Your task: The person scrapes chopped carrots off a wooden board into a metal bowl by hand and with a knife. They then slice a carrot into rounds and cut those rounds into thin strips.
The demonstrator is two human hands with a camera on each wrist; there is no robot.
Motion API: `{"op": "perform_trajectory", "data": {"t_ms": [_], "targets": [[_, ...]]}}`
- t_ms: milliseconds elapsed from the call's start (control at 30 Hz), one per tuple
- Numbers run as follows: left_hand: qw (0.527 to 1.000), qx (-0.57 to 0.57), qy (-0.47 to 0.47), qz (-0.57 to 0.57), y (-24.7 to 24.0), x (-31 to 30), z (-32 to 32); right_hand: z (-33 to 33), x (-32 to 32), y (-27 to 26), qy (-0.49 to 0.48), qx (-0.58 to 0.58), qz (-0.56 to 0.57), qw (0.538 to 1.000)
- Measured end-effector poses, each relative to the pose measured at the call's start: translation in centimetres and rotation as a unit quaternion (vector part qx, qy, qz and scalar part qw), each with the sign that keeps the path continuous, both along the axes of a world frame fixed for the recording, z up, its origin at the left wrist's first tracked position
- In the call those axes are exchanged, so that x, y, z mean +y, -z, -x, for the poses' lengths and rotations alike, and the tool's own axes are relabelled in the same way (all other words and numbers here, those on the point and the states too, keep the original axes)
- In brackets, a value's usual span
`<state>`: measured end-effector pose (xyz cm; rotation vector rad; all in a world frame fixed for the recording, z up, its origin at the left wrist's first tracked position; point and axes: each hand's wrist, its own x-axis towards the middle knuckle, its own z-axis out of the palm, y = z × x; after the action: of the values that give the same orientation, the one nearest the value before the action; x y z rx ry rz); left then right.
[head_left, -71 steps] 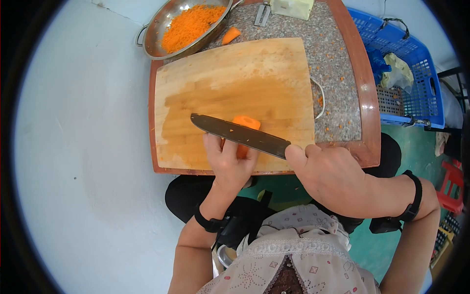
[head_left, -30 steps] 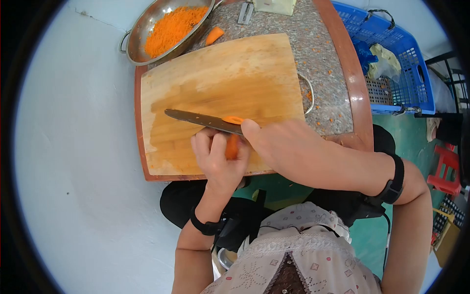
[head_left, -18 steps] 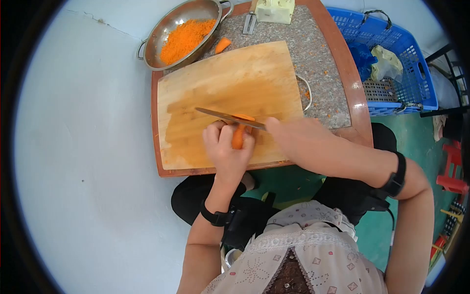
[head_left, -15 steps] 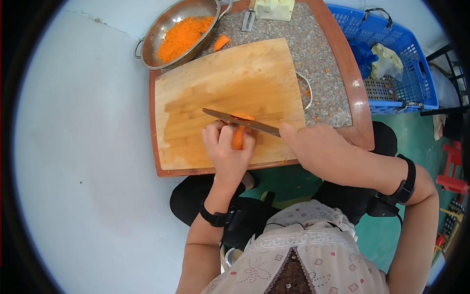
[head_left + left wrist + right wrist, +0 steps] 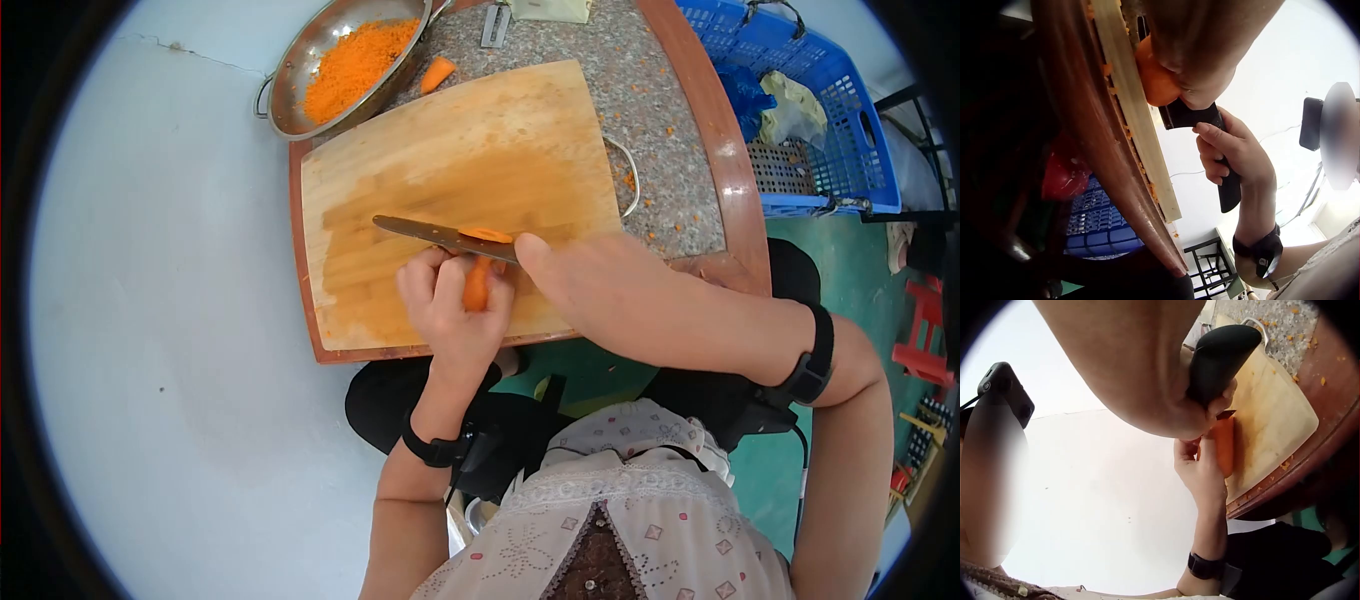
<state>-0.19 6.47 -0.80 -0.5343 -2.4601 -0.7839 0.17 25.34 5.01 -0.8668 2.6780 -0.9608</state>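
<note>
On the wooden cutting board (image 5: 400, 180) lies an orange carrot (image 5: 476, 285), partly covered by fingers. My left hand (image 5: 450, 297) grips it near the board's front edge, thumb on one side and fingers on the other. My right hand (image 5: 600, 285) holds a kitchen knife (image 5: 420, 230) by its black handle (image 5: 1219, 359). The dark blade crosses the carrot just beyond the left fingertips, pointing left. A thin orange slice (image 5: 486, 235) shows along the blade's far side. In the left wrist view the carrot's rounded end (image 5: 1159, 81) sticks out under the left hand.
A two-handled metal pan (image 5: 290, 95) with grated carrot (image 5: 355, 75) stands at the table's far left corner. Beside it lie a carrot piece (image 5: 437, 74) and a grater-like metal tool (image 5: 495, 27). A metal handle (image 5: 630, 175) juts from the board's right side. A blue basket (image 5: 860, 140) stands at right.
The knife has gone from lying across the carrot's top to cutting into it, with a slice now beyond the blade. The right hand slides back and forth; the left keeps its hold.
</note>
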Motion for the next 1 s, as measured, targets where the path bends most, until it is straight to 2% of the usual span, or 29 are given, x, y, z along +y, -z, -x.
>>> {"op": "perform_trajectory", "data": {"t_ms": [133,233,300,433,533,733,833,1000], "targets": [[0.999,0.042,0.009,0.007,0.1,0.2,0.2,0.6,-1.6,1.7,-0.001,0.043,-0.011,0.999],[0.999,0.051,-0.003,0.007,0.3,0.0,0.1,0.7,-1.8,2.9,0.030,0.032,0.014,0.999],[0.998,0.055,0.002,0.006,0.5,-0.1,0.1,0.4,-1.4,3.1,0.037,0.047,-0.013,0.998],[0.998,0.061,-0.005,0.006,0.8,-0.2,0.1,-1.3,0.8,0.0,0.034,0.028,-0.053,0.998],[0.998,0.062,0.006,0.010,0.8,-0.3,0.1,-3.3,1.4,-2.2,0.028,0.036,-0.027,0.999],[0.999,0.029,0.006,0.015,0.4,-0.3,0.1,-4.2,2.0,-3.3,0.016,0.040,-0.120,0.992],[0.999,0.051,0.019,0.006,0.3,-0.1,0.2,-4.4,2.3,-3.6,0.011,0.056,-0.090,0.994],[0.999,0.049,0.014,-0.001,0.4,0.0,0.2,-4.5,2.3,-3.6,0.018,-0.008,-0.096,0.995]]}}
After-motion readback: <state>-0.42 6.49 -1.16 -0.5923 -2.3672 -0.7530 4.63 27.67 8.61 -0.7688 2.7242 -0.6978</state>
